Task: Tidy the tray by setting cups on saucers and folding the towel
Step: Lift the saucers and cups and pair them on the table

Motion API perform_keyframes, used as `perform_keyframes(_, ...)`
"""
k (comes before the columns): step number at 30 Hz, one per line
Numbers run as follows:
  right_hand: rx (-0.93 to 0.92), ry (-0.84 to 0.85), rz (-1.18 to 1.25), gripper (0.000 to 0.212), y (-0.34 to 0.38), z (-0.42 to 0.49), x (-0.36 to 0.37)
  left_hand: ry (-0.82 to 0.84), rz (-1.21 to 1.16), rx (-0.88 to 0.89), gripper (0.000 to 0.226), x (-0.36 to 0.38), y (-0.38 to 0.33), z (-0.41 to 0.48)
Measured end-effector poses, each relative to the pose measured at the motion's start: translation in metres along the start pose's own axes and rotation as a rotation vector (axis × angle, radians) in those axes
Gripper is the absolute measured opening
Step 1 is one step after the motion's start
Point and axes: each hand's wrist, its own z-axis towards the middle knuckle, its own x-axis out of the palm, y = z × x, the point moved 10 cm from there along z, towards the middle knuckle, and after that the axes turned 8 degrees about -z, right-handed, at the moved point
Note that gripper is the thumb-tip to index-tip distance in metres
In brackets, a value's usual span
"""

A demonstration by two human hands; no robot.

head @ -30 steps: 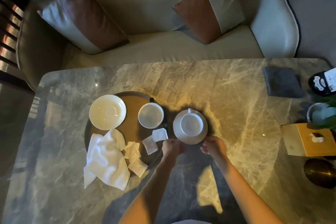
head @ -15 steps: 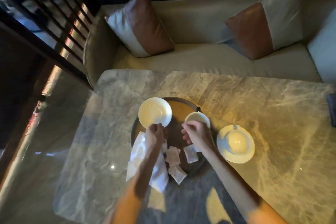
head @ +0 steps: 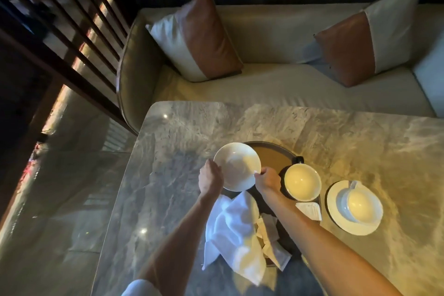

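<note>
An empty white saucer (head: 236,166) is held at the left edge of the round dark tray (head: 274,154). My left hand (head: 211,176) grips its left rim and my right hand (head: 268,178) pinches its right rim. A white cup (head: 302,181) stands on the tray right of my right hand. A second cup (head: 360,204) sits on its saucer (head: 336,214) on the table, right of the tray. A crumpled white towel (head: 236,233) hangs over the tray's near edge, with several paper sachets (head: 269,235) beside it.
The marble table (head: 360,139) runs right and far from the tray. A beige sofa (head: 276,89) with two brown-and-white cushions (head: 199,38) stands behind it. A slatted wooden screen (head: 60,31) is at the left. A loose sachet (head: 310,210) lies between tray and saucer.
Both hands left the cup and saucer on the table and moved left to the tray; they now hold the empty saucer by its rims. The view swung left.
</note>
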Motion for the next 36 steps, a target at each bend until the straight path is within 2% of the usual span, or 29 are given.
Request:
perform_keyframes(4,0.038,-0.071,0.1,0.013,-0.009,0.002,0.004,-0.077,-0.047,0.056,0.015,-0.006,0.006,0.0)
perform_keyframes(8,0.009,-0.088,0.147,0.011,-0.009,0.003,0.004,-0.029,-0.076,0.168,0.013,-0.004,0.008,0.008)
perform_keyframes(13,-0.192,-0.135,0.15,0.007,0.025,-0.012,-0.016,-0.054,-0.147,0.214,0.015,-0.026,-0.001,0.006)
perform_keyframes(19,-0.355,-0.01,0.422,0.009,0.037,-0.058,-0.064,-0.021,-0.357,0.251,0.009,-0.067,-0.019,-0.035)
perform_keyframes(22,-0.362,0.094,0.546,0.009,-0.009,-0.091,-0.082,0.036,-0.364,0.208,0.011,-0.051,0.0,-0.079)
perform_keyframes(26,-0.281,0.139,0.613,0.011,-0.11,-0.116,-0.105,0.085,-0.343,0.177,0.027,0.008,0.027,-0.157)
perform_keyframes(28,-0.232,0.122,0.592,0.008,-0.166,-0.122,-0.118,0.137,-0.312,0.17,0.024,0.049,0.034,-0.196)
perform_keyframes(30,-0.147,0.098,0.57,0.014,-0.221,-0.122,-0.131,0.279,-0.311,0.106,0.005,0.097,0.04,-0.227)
perform_keyframes(33,-0.006,0.072,0.537,0.005,-0.294,-0.11,-0.148,0.38,-0.239,0.065,0.01,0.156,0.044,-0.252)
perform_keyframes(36,0.067,0.018,0.513,0.007,-0.338,-0.09,-0.164,0.413,-0.196,0.107,0.012,0.197,0.034,-0.268)
